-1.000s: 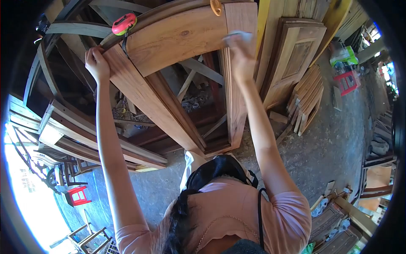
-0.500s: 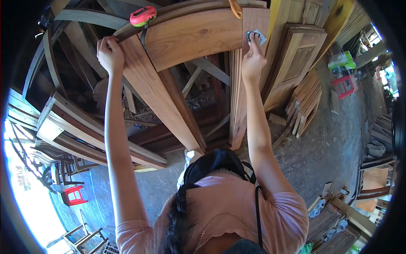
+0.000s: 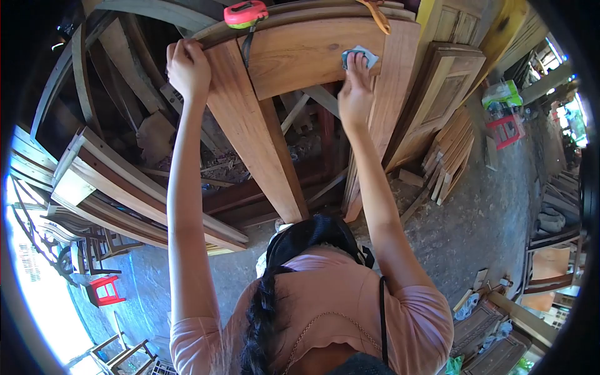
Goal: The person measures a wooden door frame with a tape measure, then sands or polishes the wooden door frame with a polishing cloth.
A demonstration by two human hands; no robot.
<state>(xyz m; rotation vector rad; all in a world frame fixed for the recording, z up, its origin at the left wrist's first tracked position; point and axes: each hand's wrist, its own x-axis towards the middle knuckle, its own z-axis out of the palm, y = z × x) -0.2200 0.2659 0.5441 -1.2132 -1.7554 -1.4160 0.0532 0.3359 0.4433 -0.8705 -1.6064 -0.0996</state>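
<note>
Head view showed me the grey-blue pad [image 3: 373,60] at the fingertips of the right hand [image 3: 355,97], beyond its wrist, against the right end of a wooden panel [image 3: 300,53]. The panel's long axis ran crosswise between the left upright [image 3: 256,137] and the right upright [image 3: 397,72]. The right hand was touching the pad, the left well apart from it. I saw the right hand's fingers bunched on the pad; I couldn't tell where its thumb pressed. The left hand [image 3: 190,70] was curled over the left upright's upper end. I could read no lettering on the pink tape measure [image 3: 245,14].
</note>
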